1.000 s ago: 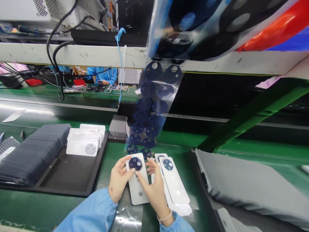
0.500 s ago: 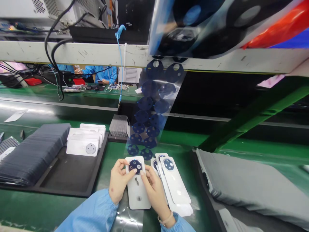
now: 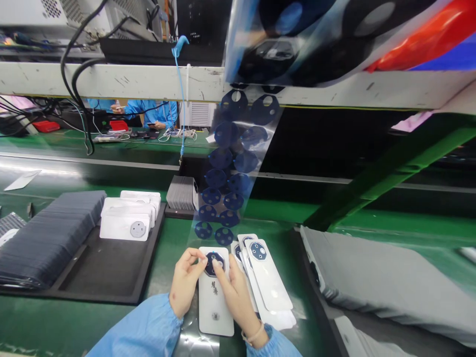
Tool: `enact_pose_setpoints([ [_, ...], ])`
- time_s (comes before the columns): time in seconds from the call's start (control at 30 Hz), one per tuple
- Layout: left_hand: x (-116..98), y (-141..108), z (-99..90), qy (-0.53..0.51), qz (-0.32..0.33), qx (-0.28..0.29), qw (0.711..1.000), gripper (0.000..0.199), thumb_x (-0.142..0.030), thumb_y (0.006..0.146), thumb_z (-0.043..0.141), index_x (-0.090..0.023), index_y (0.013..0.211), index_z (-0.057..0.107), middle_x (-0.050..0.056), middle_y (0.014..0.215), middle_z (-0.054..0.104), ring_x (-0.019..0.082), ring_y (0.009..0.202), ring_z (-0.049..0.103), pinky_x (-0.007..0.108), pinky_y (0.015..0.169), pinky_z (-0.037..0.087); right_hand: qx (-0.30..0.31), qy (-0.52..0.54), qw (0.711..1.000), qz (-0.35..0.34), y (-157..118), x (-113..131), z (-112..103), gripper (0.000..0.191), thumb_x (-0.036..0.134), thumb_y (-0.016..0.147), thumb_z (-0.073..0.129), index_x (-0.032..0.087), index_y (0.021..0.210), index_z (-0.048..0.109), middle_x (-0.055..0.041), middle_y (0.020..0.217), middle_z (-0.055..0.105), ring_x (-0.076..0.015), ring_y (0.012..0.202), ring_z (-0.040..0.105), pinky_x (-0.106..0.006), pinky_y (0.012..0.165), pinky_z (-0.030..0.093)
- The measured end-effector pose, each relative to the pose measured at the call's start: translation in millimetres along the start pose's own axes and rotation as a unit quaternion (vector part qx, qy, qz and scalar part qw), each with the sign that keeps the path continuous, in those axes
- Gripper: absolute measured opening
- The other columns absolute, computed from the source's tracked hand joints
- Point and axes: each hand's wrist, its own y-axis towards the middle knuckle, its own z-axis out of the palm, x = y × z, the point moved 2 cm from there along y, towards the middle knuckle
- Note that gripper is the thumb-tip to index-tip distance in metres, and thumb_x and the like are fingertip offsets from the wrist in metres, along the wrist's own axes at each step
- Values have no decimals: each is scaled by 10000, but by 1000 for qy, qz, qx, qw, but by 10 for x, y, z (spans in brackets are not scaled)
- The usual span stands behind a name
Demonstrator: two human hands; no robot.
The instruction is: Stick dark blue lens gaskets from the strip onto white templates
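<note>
A white phone back cover [image 3: 216, 312] with a dark blue camera film [image 3: 210, 265] at its top end lies on the bench in front of me. My left hand [image 3: 187, 280] is closed, thumb and forefinger pinched together at the film's left edge. The cover's right side is gripped by my right hand [image 3: 235, 287], its thumb pressing on the film. Just right of it rests a loose pile of similar white back covers [image 3: 271, 277] with dark blue camera patches. Beyond the cover hangs a clear strip [image 3: 229, 171] carrying several dark blue round films in two columns.
To the left, a black tray [image 3: 106, 277] bears a long row of dark sleeved panels [image 3: 52, 238] and white covers [image 3: 124, 225]. A small grey stack [image 3: 181, 193] stands behind. At right is a grey row [image 3: 386, 282]. A white beam [image 3: 141, 84] crosses overhead; co-workers sit beyond.
The cover has shifted slightly toward me. My left thumb has moved off the film's face to pinch at its edge, and my right thumb has slid up onto the film.
</note>
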Motion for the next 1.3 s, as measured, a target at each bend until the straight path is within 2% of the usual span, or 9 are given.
enact_pose_setpoints([
  [0.1, 1, 13, -2, 1, -5, -2, 1000, 186, -285, 778, 724, -202, 779, 557, -30, 765, 664, 107, 637, 595, 188, 601, 465, -5, -4, 1000, 8, -15, -69, 4, 236, 461, 952, 455, 256, 858, 524, 0, 723, 606, -215, 707, 610, -316, 609, 499],
  [0.2, -25, 12, 9, -9, -15, 0, 1000, 204, -290, 775, 732, -209, 837, 555, -18, 774, 698, 126, 656, 632, 206, 624, 485, -11, 5, 1000, 3, -29, -136, 10, 232, 461, 953, 444, 262, 921, 558, -31, 803, 659, -253, 872, 646, -324, 655, 531],
  [0.3, -66, -9, 27, -26, -24, 9, 999, 361, -289, 793, 721, -245, 1087, 517, 12, 862, 745, 168, 722, 689, 252, 671, 522, -15, 31, 999, 0, -29, -152, 5, 256, 459, 951, 434, 263, 967, 598, -48, 911, 692, -273, 1021, 631, -337, 729, 552],
  [0.4, -91, -28, 33, -10, -22, 16, 1000, 506, -287, 803, 715, -247, 1248, 475, 42, 926, 764, 190, 804, 714, 272, 736, 537, -7, 67, 998, 7, -5, -104, -12, 295, 462, 950, 431, 245, 1021, 617, -55, 959, 695, -271, 1024, 630, -349, 790, 546],
  [0.53, -59, -31, 30, 18, -22, 40, 999, 306, -307, 789, 724, -169, 1048, 637, 97, 990, 765, 221, 885, 715, 276, 777, 539, 15, 85, 996, 17, 38, -11, -29, 245, 438, 893, 558, 211, 963, 621, -48, 939, 688, -241, 889, 636, -340, 788, 523],
  [0.67, -22, -14, 28, 34, -21, 39, 998, 232, -309, 763, 748, -162, 930, 681, 98, 940, 778, 225, 851, 723, 282, 773, 540, 1, 73, 997, 20, 52, 5, -40, 247, 449, 848, 622, 202, 857, 621, -23, 802, 659, -227, 798, 617, -322, 725, 507],
  [0.97, -38, 20, 15, 27, -48, 19, 998, 258, -312, 676, 817, -158, 829, 676, 70, 790, 786, 198, 714, 726, 272, 698, 548, 14, 105, 994, 24, 30, 26, -46, 241, 429, 904, 538, 205, 913, 626, -31, 888, 684, -233, 879, 628, -317, 786, 514],
  [1.17, -38, 53, 16, -13, -83, 15, 996, 261, -295, 677, 818, -153, 831, 662, 57, 740, 781, 176, 635, 708, 249, 624, 537, 13, 100, 995, 20, -1, -72, -36, 271, 407, 929, 496, 212, 1062, 629, -51, 1021, 689, -244, 998, 627, -342, 885, 513],
  [1.3, -64, 84, 20, -48, -94, -3, 994, 273, -283, 663, 827, -145, 827, 659, 55, 734, 773, 156, 633, 696, 225, 612, 527, 38, 96, 995, 4, -21, -82, -22, 301, 375, 940, 481, 236, 1174, 609, -53, 1081, 683, -249, 1072, 613, -368, 927, 512],
])
